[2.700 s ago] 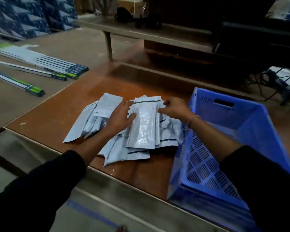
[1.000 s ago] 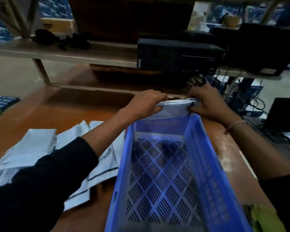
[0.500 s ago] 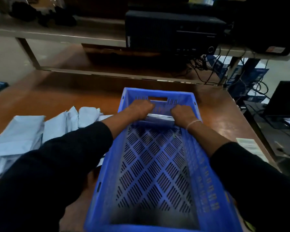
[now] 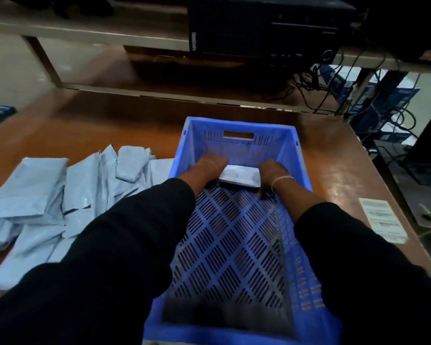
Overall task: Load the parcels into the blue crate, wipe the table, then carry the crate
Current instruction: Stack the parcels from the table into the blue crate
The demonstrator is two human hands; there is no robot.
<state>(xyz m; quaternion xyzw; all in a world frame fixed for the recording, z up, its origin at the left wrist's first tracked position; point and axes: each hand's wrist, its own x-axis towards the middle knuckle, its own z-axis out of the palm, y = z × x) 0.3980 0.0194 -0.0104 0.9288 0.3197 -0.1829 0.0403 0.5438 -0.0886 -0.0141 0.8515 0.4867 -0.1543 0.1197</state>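
Parcels (image 4: 240, 176) inside blue crate (image 4: 237, 125), lettering unreadable

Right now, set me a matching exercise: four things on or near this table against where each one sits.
Things:
1. small stack of parcels
2. pile of parcels
3. paper label
4. computer tower

Places:
A. on the shelf behind the table
B. on the table, left of the blue crate
C. inside the crate, at its far end, held by both hands
D. on the table, right of the crate

Pairs: 1-C, 2-B, 3-D, 4-A
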